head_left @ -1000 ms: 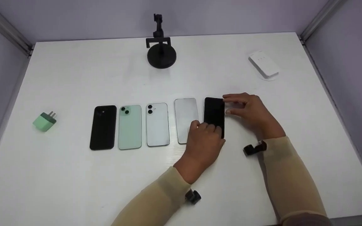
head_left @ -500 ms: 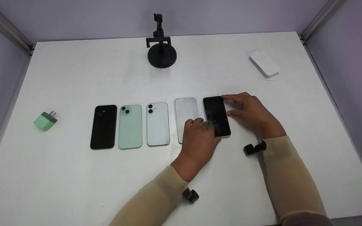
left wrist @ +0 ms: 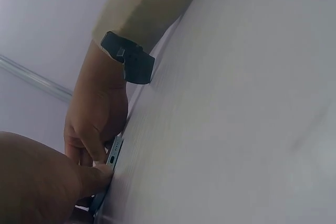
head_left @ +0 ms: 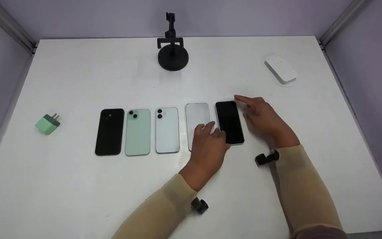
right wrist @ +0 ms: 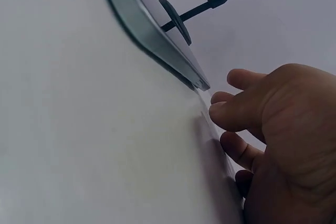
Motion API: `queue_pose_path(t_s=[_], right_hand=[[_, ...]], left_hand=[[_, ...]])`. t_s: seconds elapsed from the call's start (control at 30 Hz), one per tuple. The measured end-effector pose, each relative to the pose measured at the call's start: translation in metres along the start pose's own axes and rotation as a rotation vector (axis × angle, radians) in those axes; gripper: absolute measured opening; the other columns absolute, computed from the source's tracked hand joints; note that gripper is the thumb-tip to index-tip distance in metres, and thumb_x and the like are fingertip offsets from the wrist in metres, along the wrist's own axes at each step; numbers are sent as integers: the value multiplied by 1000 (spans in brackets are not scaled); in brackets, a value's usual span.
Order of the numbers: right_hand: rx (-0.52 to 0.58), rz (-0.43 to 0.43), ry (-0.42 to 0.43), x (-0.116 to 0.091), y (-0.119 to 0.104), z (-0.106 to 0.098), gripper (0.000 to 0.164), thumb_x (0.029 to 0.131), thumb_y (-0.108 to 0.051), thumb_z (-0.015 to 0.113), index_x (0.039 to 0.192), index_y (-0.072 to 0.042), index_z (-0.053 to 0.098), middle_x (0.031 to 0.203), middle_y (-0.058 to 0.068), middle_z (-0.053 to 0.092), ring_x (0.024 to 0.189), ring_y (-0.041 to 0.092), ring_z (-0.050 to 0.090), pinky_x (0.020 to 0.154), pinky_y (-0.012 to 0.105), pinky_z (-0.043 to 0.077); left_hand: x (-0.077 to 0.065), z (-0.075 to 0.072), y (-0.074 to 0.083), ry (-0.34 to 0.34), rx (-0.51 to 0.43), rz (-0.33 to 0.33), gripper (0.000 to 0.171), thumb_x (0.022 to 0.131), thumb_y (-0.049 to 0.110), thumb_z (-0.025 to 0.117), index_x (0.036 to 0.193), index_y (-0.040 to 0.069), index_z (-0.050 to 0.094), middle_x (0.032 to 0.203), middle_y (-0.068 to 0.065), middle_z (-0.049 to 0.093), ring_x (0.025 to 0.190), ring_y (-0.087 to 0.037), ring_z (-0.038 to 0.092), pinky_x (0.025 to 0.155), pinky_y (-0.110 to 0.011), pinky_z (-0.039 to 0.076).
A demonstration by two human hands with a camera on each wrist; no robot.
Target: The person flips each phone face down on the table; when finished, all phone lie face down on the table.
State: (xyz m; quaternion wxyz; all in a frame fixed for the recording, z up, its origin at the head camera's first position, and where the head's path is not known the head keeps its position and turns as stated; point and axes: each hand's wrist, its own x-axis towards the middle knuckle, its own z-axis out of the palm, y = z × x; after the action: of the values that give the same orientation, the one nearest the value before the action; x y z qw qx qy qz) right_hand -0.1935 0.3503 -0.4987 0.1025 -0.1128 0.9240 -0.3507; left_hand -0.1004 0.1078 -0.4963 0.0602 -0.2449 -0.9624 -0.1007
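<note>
A phone with a black screen [head_left: 231, 122] lies face up at the right end of a row. My left hand [head_left: 208, 147] is over its lower left side, with the thumb near the bottom edge; in the left wrist view the thumb meets the phone's end [left wrist: 117, 148] beside the charging port. The left fingers also hover over or rest on a pale, plain phone [head_left: 197, 113] and hide its lower part; which, I cannot tell. To the right of the black-screen phone is my right hand [head_left: 263, 118], its index finger extended. The right wrist view shows a gap between that hand and the phone [right wrist: 163, 45].
Leftward in the row lie a white phone [head_left: 167, 132], a green phone [head_left: 138, 134] and a black phone [head_left: 109, 132]. A green charger plug [head_left: 47, 124] sits far left. A black stand [head_left: 173, 58] is at the back, and a white box-like object [head_left: 280, 68] at back right.
The black-screen phone's lower end has swung to the right. My left hand has shifted slightly left, uncovering more of it. My right fingers have come away from its edge.
</note>
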Motion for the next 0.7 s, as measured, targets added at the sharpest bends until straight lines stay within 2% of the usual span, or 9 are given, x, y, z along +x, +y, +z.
queue_pose_path(t_s=[0.1,0.27,0.47,0.57,0.7], right_hand=[[-18,-11,-1,1,1,1,69,104,3,53,165,-29,50,153,19,57,148,38,49,126,59,37],[-34,-24,-10,1,1,1,63,105,-1,64,162,-27,56,149,19,60,145,38,52,124,59,39],[11,1,3,1,4,-2,62,100,-1,73,153,-32,66,146,15,64,141,37,57,120,59,44],[52,-26,26,1,5,-3,60,97,2,76,148,-30,70,149,8,67,133,32,62,112,51,48],[109,-79,66,1,8,-2,55,95,4,78,143,-21,74,154,0,67,121,23,63,101,32,48]], left_hand=[[0,-1,-1,0,-7,-4,40,105,43,74,128,12,81,131,-5,80,147,-25,57,119,-47,40],[-1,-3,-3,-9,-24,-1,39,105,41,74,129,11,80,132,-5,80,148,-26,56,120,-49,40],[-2,-5,-5,-41,-35,17,41,106,40,72,133,10,78,135,-5,78,151,-25,54,122,-51,39],[-2,-5,-6,-59,-46,21,42,108,40,70,136,10,77,138,-5,77,152,-25,53,124,-53,38],[-4,-5,-7,-68,-74,14,41,110,36,66,139,8,75,141,-6,76,152,-26,52,125,-55,36]])
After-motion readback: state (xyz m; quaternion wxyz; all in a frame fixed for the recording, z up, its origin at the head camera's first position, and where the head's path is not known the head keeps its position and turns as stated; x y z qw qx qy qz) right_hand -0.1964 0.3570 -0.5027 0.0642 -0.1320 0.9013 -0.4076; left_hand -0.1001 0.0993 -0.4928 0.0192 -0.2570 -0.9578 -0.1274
